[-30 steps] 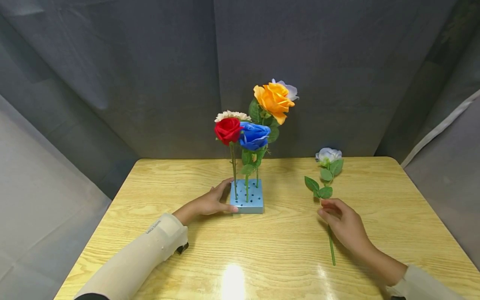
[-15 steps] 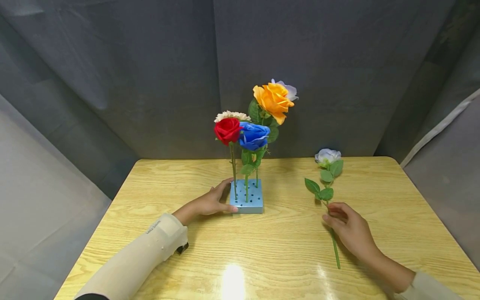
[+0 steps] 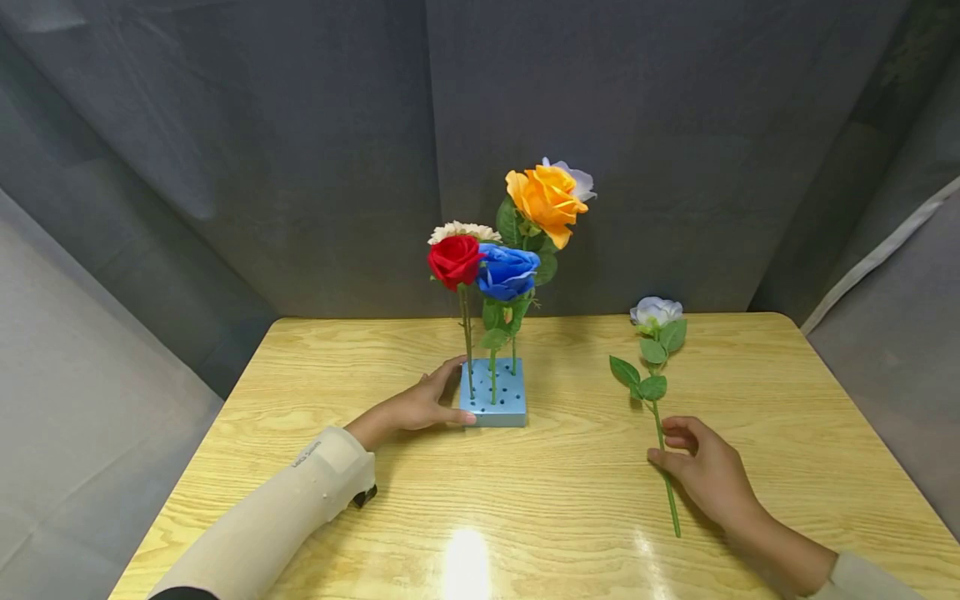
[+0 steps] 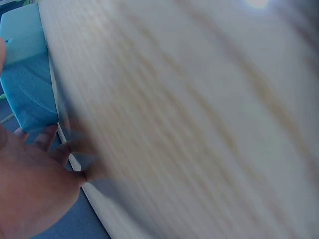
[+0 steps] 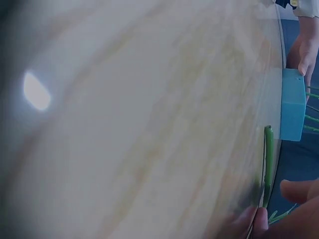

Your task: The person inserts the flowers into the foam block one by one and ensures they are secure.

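My left hand [image 3: 422, 406] holds a light blue block with holes [image 3: 513, 398] by its left side, thumb at the front and fingers towards the back. Artificial flowers stand in the block: a red rose [image 3: 456, 262], a blue rose [image 3: 508, 272], an orange rose [image 3: 549, 202], a cream flower [image 3: 467, 231] and a pale lilac one behind the orange. On the right, a white artificial rose [image 3: 656, 312] lies on the table, its green stem [image 3: 670, 492] towards me. Around that stem is my right hand [image 3: 708, 467]; in the right wrist view the thumb [image 5: 297, 190] stands apart from the stem.
The wooden table [image 3: 337, 342] ends at a grey curtain [image 3: 315, 167] at the back, and grey cloth also hangs on both sides. A bright reflection lies on the tabletop near the front.
My right hand slid down the white rose's stem towards me. The rose shifted slightly to the right at first, then stayed put. My left hand and the block have not moved.
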`<state>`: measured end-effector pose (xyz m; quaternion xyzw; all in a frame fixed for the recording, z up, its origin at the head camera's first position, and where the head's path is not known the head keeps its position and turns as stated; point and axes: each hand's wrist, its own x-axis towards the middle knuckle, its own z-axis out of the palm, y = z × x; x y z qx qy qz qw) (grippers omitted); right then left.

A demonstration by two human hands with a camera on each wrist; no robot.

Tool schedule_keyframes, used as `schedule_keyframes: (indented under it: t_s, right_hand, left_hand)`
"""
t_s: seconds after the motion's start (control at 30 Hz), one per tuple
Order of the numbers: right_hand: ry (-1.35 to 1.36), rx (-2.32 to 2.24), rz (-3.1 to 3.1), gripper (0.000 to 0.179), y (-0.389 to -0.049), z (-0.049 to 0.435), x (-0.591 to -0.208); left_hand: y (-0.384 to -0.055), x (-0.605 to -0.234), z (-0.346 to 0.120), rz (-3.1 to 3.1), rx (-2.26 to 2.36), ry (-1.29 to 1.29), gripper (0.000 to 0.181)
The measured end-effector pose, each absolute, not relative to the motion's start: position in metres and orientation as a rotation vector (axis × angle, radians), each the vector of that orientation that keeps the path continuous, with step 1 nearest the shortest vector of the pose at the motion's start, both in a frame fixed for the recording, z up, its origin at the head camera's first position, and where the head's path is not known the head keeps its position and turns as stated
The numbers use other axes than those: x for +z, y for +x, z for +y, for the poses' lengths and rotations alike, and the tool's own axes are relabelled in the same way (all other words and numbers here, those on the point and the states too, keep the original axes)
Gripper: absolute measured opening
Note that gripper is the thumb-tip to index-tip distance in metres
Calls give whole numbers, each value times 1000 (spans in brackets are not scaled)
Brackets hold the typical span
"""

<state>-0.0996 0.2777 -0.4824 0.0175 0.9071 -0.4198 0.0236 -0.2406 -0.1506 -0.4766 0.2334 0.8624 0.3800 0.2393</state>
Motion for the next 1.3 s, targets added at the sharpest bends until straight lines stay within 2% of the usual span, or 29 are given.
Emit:
schedule_keyframes:
  t_s: [0.37, 0.6, 0.93, 1.3]
  right_hand:
    - [22, -1140, 2842, 66, -96, 279, -480]
    - [-37, -1069, 2875, 59, -96, 277, -479]
    - [-34, -1148, 2834, 49, -97, 278, -477]
    - [73, -1250, 2701, 49, -101, 281, -472]
  left_hand:
    - [-240, -477, -150, 2352, 1032, 626, 111]
    - [-242, -480, -150, 2369, 1023, 635, 111]
    - [-242, -480, -150, 2370, 1032, 647, 109]
    - [-242, -479, -150, 2368, 1026, 639, 111]
